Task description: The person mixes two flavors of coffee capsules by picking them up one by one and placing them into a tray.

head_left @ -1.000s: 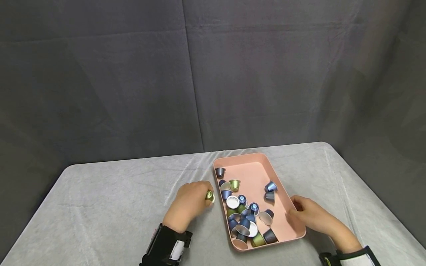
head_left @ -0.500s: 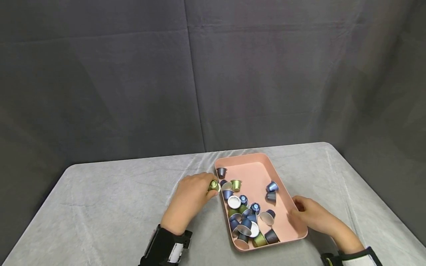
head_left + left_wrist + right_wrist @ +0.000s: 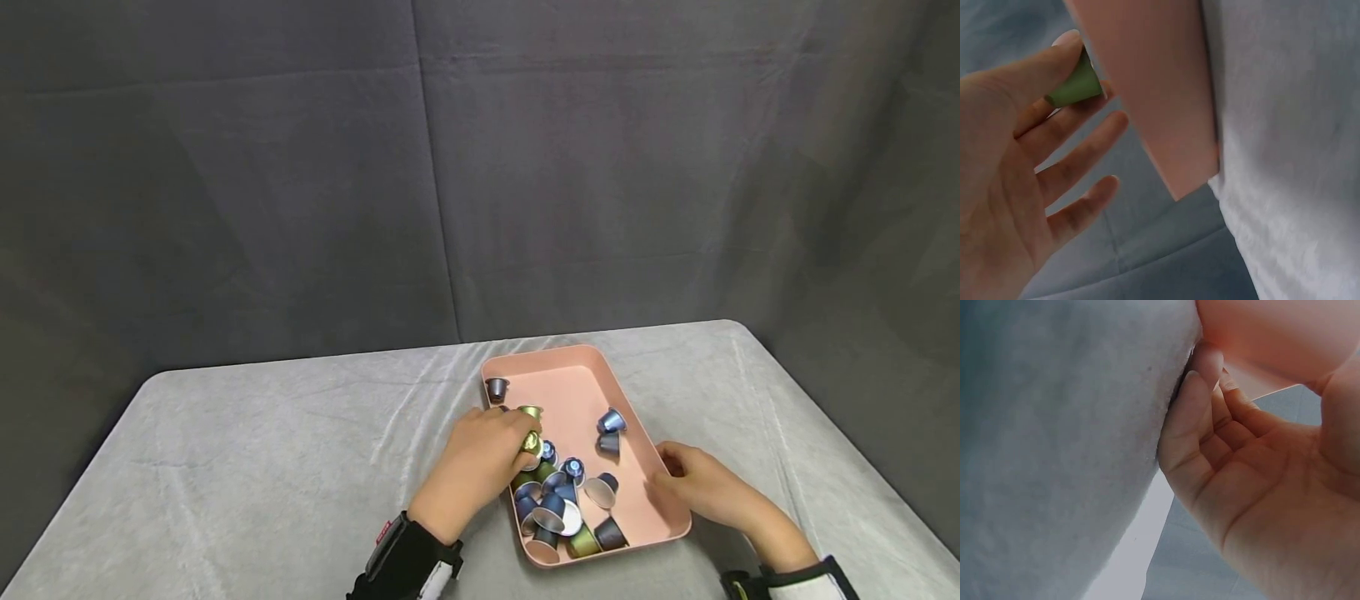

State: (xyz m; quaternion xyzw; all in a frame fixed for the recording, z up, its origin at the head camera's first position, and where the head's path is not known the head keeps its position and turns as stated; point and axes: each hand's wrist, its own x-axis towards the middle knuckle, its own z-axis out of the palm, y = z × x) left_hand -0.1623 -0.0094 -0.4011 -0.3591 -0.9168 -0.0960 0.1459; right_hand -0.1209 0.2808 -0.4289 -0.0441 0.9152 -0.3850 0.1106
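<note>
A green coffee capsule (image 3: 531,442) is pinched between the thumb and fingers of my left hand (image 3: 480,460), over the left part of a pink tray (image 3: 570,367). In the left wrist view the capsule (image 3: 1079,85) sits at the thumb and fingertips, beside the tray's outer wall (image 3: 1154,81); the other fingers are spread. My right hand (image 3: 707,485) grips the tray's right side near its front corner. The right wrist view shows its curled fingers (image 3: 1188,406) at the tray's underside, with the thumb against the wall.
Several blue, green and dark capsules crowd the tray's left and front; a blue capsule (image 3: 611,420) and a grey one (image 3: 608,444) lie by the right wall. A dark capsule (image 3: 497,389) is near the back left corner. Grey cloth covers the table (image 3: 262,475).
My left hand has carried the green capsule rightward from beside the tray, rising at first, to over the capsules inside it. My right hand stays at the tray's edge.
</note>
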